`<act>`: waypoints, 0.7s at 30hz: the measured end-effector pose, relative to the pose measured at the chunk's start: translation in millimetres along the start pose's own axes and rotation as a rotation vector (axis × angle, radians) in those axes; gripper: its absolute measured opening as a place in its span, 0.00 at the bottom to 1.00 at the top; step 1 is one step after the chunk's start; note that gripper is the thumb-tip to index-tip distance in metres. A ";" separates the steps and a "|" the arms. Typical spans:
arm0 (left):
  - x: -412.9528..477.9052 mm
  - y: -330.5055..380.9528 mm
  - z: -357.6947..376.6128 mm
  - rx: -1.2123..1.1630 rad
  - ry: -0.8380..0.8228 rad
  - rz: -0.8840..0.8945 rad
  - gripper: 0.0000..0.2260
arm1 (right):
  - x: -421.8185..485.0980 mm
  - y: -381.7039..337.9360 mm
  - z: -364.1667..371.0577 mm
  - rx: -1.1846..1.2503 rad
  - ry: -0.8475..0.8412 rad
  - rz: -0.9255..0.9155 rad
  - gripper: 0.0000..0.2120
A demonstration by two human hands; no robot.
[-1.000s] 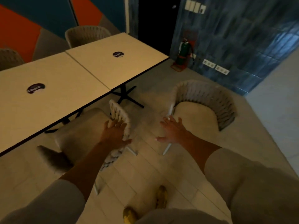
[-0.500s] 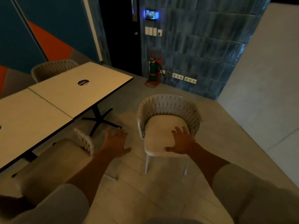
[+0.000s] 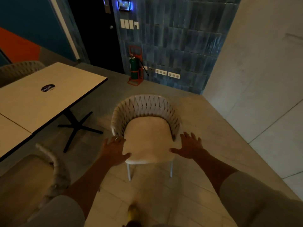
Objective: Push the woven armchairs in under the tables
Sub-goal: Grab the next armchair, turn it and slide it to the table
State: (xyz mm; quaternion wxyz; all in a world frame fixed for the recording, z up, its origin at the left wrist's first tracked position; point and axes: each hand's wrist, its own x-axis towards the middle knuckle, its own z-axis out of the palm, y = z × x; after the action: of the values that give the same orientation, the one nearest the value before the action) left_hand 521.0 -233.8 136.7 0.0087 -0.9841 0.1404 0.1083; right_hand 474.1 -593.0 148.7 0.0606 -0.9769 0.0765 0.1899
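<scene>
Now: second armchair [image 3: 147,136], not yet pushed

In the last second I left the first chair [image 3: 54,169] beside the table [image 3: 49,102] and turned here. My left hand [image 3: 114,149] and right hand [image 3: 190,149], fingers spread, held nothing, flanking its seat. Pale woven back, thin legs; stood apart from the table.

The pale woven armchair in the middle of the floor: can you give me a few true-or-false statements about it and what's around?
The pale woven armchair stands clear of the cream square table. True.
Both hands grip its backrest. False: the left hand and right hand are open, fingers spread, either side of the seat's front.
A green fire extinguisher stands by the blue tiled wall. True.
A red plate sits on the table. False: only a dark round sticker shows there.
</scene>
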 end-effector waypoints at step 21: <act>305.2 -42.6 35.7 -0.289 -0.174 -0.234 0.36 | 261.6 14.2 -43.0 0.581 -0.051 0.377 0.45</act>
State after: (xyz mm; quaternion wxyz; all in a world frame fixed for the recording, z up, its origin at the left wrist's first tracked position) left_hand 811.4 -274.9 35.4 -0.1081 -0.9716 0.0070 0.2101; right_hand 726.9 -646.4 87.5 0.3022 -0.8824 0.3048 0.1925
